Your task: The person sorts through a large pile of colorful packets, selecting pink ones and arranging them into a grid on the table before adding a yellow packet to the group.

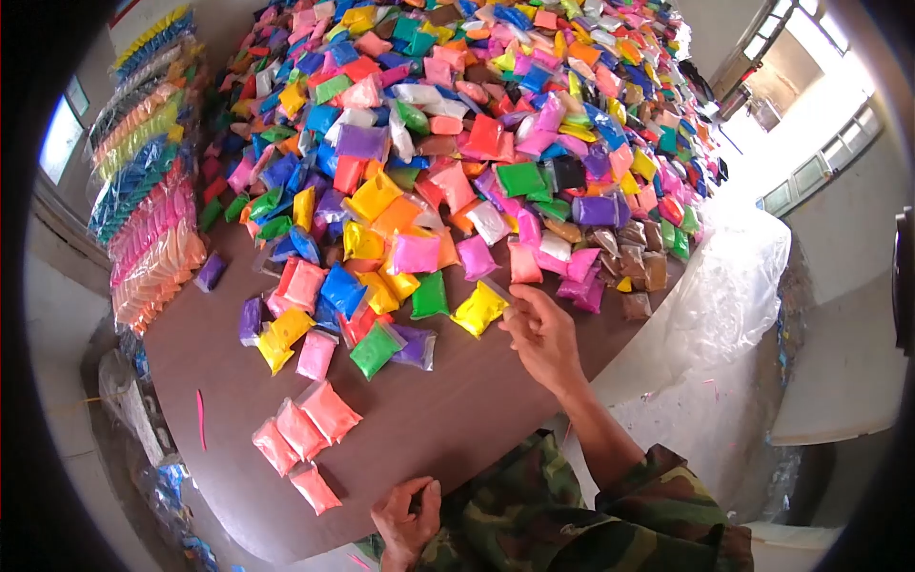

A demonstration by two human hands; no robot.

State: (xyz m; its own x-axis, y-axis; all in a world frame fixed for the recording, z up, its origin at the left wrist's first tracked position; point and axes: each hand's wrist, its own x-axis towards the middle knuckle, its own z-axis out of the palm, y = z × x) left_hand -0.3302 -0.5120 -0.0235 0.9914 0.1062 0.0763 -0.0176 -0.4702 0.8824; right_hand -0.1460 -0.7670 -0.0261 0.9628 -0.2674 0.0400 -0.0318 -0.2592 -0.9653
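My right hand [541,334] reaches over the table, its bent fingers apart at the right edge of a yellow packet [479,309]. A coral packet [523,263] lies just beyond its knuckles. Near the front edge of the table rests my left hand [406,520], fingers curled in, with nothing showing in them. To its left is a single coral packet [315,489]. Three more coral packets [301,431] lie side by side a little farther back. Loose at the front of the pile are a green packet [376,350] and a pink packet [316,356].
A tall heap of small packets [457,124] in many colours covers the back of the brown table [457,405]. Bundled strips of packets [157,224] stand at the left. Clear plastic sheeting [729,286] hangs at the right edge. A thin pink strip [201,419] lies at left.
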